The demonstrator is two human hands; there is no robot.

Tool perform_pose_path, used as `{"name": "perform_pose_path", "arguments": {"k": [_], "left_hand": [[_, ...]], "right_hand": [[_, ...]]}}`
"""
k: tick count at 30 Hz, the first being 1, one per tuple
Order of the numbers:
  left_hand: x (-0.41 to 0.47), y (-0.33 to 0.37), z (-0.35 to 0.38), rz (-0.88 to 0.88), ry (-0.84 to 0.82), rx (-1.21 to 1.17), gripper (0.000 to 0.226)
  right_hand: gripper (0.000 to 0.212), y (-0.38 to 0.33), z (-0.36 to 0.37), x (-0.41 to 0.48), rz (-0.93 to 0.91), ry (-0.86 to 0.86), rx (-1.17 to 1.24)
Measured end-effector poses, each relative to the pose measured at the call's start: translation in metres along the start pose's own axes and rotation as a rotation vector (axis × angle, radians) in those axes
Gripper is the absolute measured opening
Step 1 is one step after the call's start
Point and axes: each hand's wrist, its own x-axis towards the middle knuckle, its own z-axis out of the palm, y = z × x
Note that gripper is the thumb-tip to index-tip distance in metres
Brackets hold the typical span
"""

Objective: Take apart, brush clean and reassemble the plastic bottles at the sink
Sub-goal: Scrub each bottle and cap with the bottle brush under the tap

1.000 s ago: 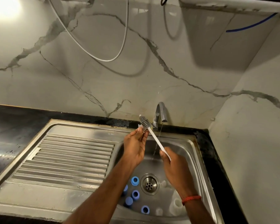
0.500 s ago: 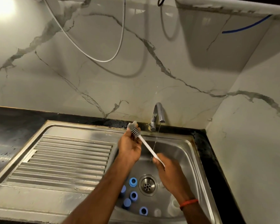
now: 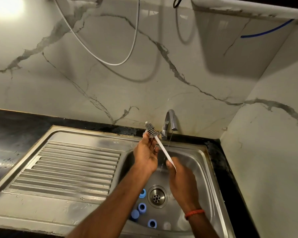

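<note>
The right hand (image 3: 181, 179) is smeared by motion, and its curled fingers cover the lower end of the brush (image 3: 162, 148) handle. At the bristles the left hand (image 3: 145, 155) is too small to show whether its fingertips pinch the head or only touch it. The left forearm (image 3: 120, 203) hides part of the sink (image 3: 203, 152) basin and cuts across two of the blue caps (image 3: 142, 207) beside the drain (image 3: 157, 196); the pale see-through shapes (image 3: 167, 225) at the basin's near end are too faint to name, the sink's front rim runs off the bottom edge, and the white cable (image 3: 113, 64) leaves at the top.
</note>
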Motion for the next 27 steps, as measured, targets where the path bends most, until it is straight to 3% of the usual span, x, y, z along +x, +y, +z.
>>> {"name": "perform_pose_path", "arguments": {"k": [5, 9, 13, 19, 24, 27], "left_hand": [[-0.004, -0.006, -0.005, -0.096, 0.044, 0.16, 0.021], [0.002, 0.001, -0.012, -0.075, -0.022, 0.127, 0.012], [0.009, 0.017, -0.011, -0.016, 0.05, 0.044, 0.014], [-0.001, 0.004, -0.012, 0.143, 0.019, 0.413, 0.018], [0.012, 0.024, -0.02, 0.257, 0.084, 0.619, 0.02], [0.005, 0.013, -0.022, 0.317, -0.033, 0.84, 0.026]], "right_hand": [[0.025, -0.012, -0.011, 0.018, 0.257, -0.072, 0.492], [0.022, -0.002, -0.016, 0.014, 0.179, -0.285, 0.391], [0.021, 0.008, -0.013, 0.001, 0.1, -0.349, 0.287], [0.023, 0.002, -0.022, 0.012, 0.062, -0.212, 0.16], [0.018, 0.018, -0.025, 0.009, 0.021, -0.313, 0.245], [0.019, 0.025, -0.028, 0.013, 0.031, -0.252, 0.216]]}}
